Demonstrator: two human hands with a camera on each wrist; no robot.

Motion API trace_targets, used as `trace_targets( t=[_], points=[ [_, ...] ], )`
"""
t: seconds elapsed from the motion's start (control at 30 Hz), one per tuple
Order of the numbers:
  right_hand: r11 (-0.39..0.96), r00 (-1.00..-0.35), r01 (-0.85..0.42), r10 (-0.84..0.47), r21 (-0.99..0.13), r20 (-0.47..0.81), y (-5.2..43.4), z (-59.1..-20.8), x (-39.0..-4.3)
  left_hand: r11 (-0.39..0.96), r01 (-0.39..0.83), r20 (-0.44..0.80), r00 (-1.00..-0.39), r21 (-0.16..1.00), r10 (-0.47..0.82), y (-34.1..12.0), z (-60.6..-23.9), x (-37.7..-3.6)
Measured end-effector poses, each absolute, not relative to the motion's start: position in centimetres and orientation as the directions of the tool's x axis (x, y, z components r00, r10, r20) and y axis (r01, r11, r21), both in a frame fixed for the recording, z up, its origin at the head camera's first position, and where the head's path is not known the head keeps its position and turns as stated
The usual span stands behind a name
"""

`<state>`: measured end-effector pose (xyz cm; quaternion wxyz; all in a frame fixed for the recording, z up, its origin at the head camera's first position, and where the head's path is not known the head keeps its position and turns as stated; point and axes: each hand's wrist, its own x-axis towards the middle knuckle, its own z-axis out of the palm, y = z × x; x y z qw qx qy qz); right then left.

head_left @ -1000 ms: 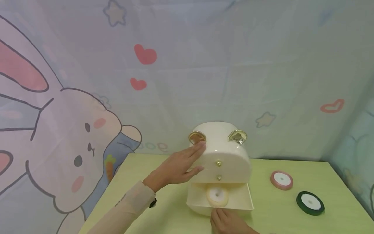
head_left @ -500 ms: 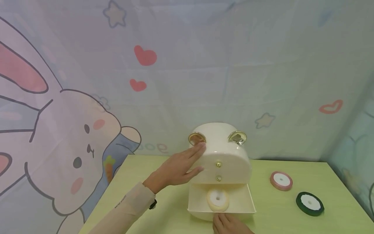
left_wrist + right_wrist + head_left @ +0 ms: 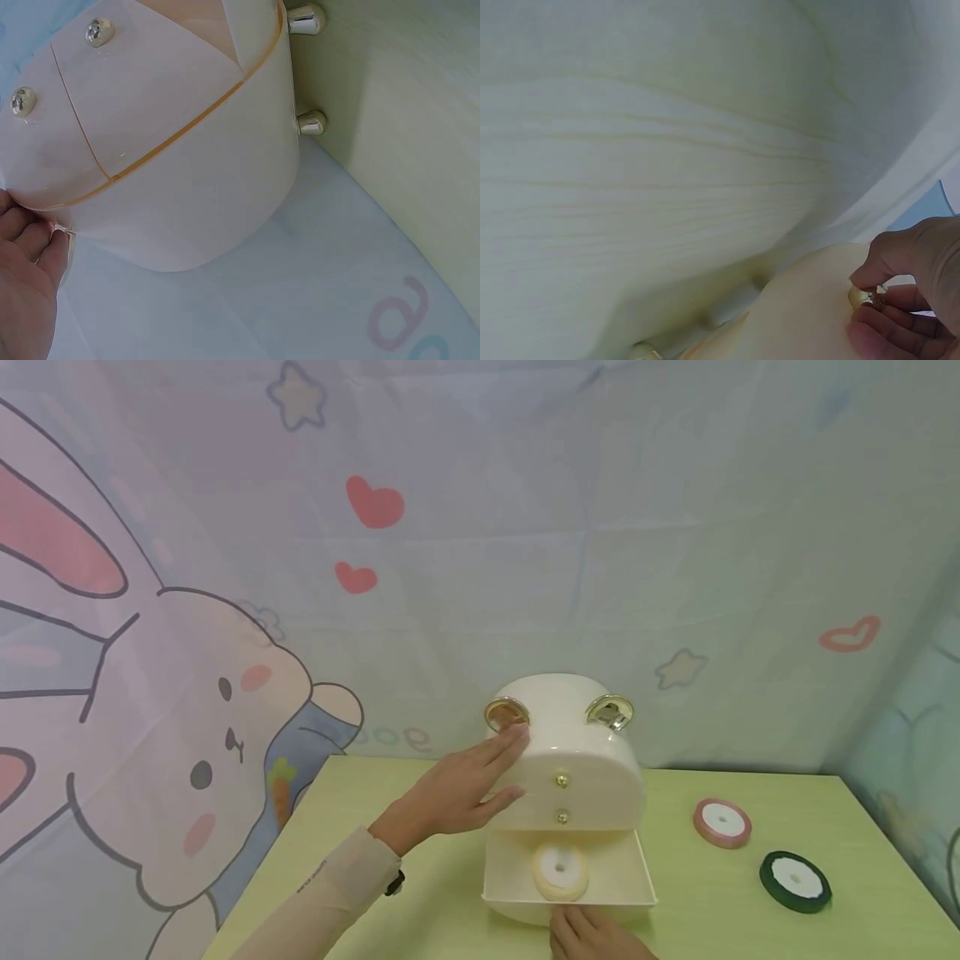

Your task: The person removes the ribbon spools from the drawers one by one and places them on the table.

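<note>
A cream rounded box (image 3: 573, 756) (image 3: 180, 157) with gold ear-shaped rings and small gold knobs stands at the back of the green table (image 3: 390, 877). Its bottom drawer (image 3: 567, 881) is pulled out, and a cream ribbon spool (image 3: 560, 871) lies inside. My left hand (image 3: 465, 785) (image 3: 26, 285) rests flat, fingers straight, against the box's left side. My right hand (image 3: 592, 935) (image 3: 907, 292) is at the drawer's front edge, where the right wrist view shows its fingertips pinching the gold drawer knob (image 3: 861, 297).
A pink ribbon spool (image 3: 722, 822) and a dark green ribbon spool (image 3: 796, 881) lie on the table to the right of the box. A cartoon rabbit curtain (image 3: 187, 677) hangs close behind and to the left.
The bottom drawer has slid out toward me, with my right hand moving back with its front edge. My left hand has stayed against the box.
</note>
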<state>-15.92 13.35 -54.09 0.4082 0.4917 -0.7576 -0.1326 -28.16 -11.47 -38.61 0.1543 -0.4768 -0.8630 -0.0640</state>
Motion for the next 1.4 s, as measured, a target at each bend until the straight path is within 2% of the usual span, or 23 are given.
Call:
trace_targets(
  t=[0.2, 0.37, 0.57, 0.8, 0.93, 1.07, 1.27, 1.4],
  points=[
    [0.484, -0.205, -0.674, -0.848, 0.558, 0.488, 13.6, -53.9, -15.8, 0.539, 0.842, 0.334, -0.499, -0.032, 0.8, -11.5, -38.9, -28.3],
    [0.475, -0.189, -0.709, -0.84, 0.521, 0.508, 13.7, -53.2, -15.7, 0.539, 0.842, 0.332, -0.502, -0.025, 0.799, -11.5, -39.0, -28.5],
    [0.448, -0.192, -0.761, -0.847, 0.47, 0.496, 13.8, -50.6, -15.4, 0.539, 0.842, 0.325, -0.504, -0.021, 0.8, -11.3, -38.7, -28.3],
    [0.437, -0.181, -0.835, -0.792, 0.334, 0.583, 14.2, -47.2, -16.4, 0.543, 0.84, 0.316, -0.513, -0.01, 0.798, -11.2, -38.7, -28.3],
    [0.493, -0.264, -0.824, -0.771, 0.281, 0.579, 14.6, -45.5, -16.9, 0.542, 0.84, 0.322, -0.509, -0.014, 0.798, -11.4, -38.7, -28.2],
    [0.543, -0.372, -0.813, -0.762, 0.211, 0.53, 15.5, -44.2, -17.7, 0.548, 0.837, 0.317, -0.516, -0.014, 0.796, -11.5, -38.8, -28.2],
    [0.581, -0.527, -0.809, -0.785, 0.091, 0.325, 16.8, -42.1, -19.0, 0.548, 0.837, 0.308, -0.521, 0.001, 0.796, -11.3, -38.8, -28.1],
    [0.602, -0.582, -0.797, -0.788, 0.051, 0.202, 16.8, -41.4, -19.7, 0.548, 0.836, 0.309, -0.517, -0.018, 0.798, -11.1, -38.8, -28.0]
  ],
)
